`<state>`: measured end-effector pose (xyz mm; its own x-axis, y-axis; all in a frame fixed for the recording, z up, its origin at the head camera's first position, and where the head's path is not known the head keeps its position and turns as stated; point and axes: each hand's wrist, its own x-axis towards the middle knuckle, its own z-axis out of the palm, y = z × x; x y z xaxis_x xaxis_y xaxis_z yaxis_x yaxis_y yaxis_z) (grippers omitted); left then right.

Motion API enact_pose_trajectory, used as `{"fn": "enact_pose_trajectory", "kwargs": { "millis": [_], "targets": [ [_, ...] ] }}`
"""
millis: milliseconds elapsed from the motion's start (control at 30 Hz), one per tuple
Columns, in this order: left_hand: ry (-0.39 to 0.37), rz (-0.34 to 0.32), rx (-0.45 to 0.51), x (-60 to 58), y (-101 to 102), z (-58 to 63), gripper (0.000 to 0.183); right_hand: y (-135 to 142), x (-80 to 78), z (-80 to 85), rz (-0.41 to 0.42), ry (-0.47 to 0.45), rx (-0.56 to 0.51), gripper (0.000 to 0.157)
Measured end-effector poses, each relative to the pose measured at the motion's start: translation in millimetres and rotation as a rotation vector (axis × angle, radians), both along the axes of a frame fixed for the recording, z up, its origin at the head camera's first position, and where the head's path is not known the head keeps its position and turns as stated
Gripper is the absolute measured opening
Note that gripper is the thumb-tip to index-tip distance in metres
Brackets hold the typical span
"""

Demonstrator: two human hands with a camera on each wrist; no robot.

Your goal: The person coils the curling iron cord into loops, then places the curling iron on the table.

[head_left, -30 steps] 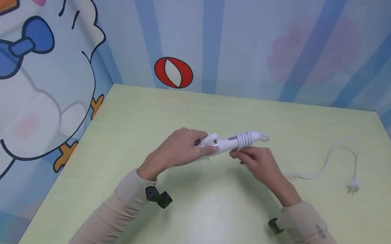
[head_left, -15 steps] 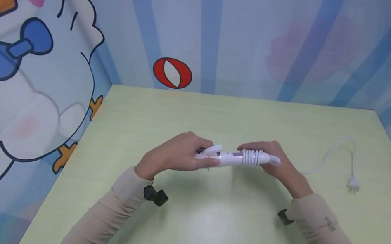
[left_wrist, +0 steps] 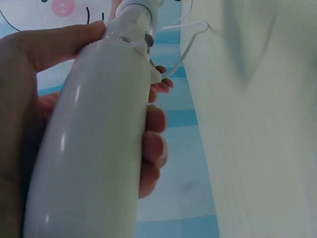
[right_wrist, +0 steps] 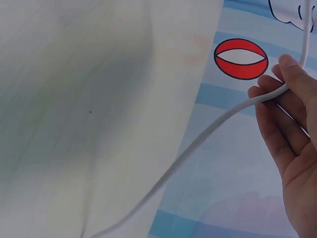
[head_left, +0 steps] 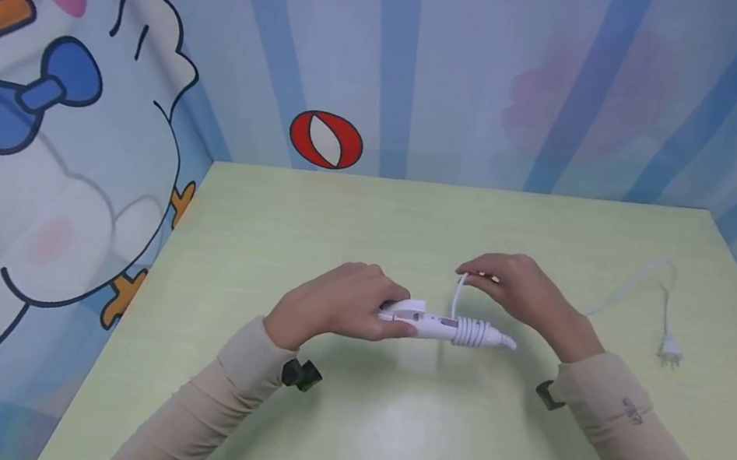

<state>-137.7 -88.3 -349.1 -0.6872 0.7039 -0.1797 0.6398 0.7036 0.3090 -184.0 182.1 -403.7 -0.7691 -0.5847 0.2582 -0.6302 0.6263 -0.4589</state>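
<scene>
In the head view, my left hand (head_left: 346,301) grips a white curling iron (head_left: 427,327) above the table, its handle pointing right. Several turns of white power cord (head_left: 469,333) are wound round that handle. My right hand (head_left: 521,289) is raised behind it and pinches the cord between thumb and fingertips, with a short stretch running up from the coils. The right wrist view shows the cord (right_wrist: 198,141) passing across the fingers and trailing away. Up close in the left wrist view, the iron's smooth white body (left_wrist: 94,144) lies within my left hand, fingers curled round the far side.
The cord's free end lies at the right of the pale green table (head_left: 382,436), with a white plug (head_left: 670,351). Walls printed with cartoon figures and blue stripes (head_left: 391,68) stand behind and beside the table.
The curling iron has come down nearer to me and turned level. My right hand has passed behind the handle and lifted to its far side, drawing the cord up around it.
</scene>
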Motion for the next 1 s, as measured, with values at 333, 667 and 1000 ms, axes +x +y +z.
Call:
{"fn": "enact_pose_trajectory", "kwargs": {
  "millis": [333, 667, 1000],
  "targets": [
    [0.011, 0.084, -0.083, -1.5, 2, -8.1, 0.035, -5, 7.5, 15.3, 0.029, 0.248, 0.094, 0.014],
    [0.081, 0.254, -0.161, -7.7, 6, -17.3, 0.038, -15, 15.2, 20.8, -0.037, 0.337, 0.153, 0.013],
    [0.154, 0.369, -0.106, -7.7, 10, -22.5, 0.039, -27, 25.1, 20.0, -0.088, 0.334, 0.114, 0.012]
  ]
}}
